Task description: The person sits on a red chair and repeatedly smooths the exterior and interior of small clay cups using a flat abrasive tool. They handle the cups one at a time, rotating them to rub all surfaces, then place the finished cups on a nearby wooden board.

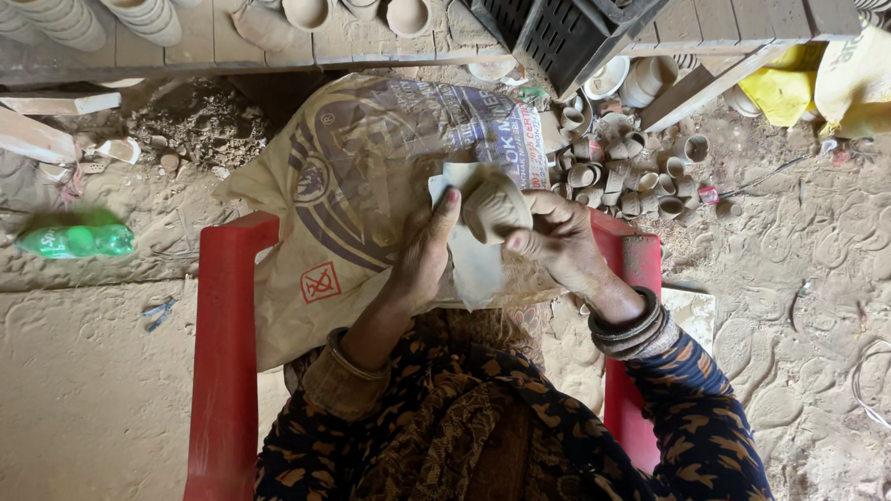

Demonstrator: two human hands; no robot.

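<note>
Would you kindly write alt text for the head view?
Two hands hold a small clay cup and a cloth over a sack. The left hand grips the cloth, the right hand the cup. More clay cups lie beyond.

matt unfired clay cup (496,205), pale soft cloth (475,267), glossy red plastic chair (223,351), woven sack (359,177)

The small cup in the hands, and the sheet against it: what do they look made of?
The small cup, held by the right hand, looks like unfired clay: matte grey-brown, dusty, unglazed. The pale sheet under the left hand seems to be thin paper or cloth; it creases softly, but blur leaves it open.
</note>
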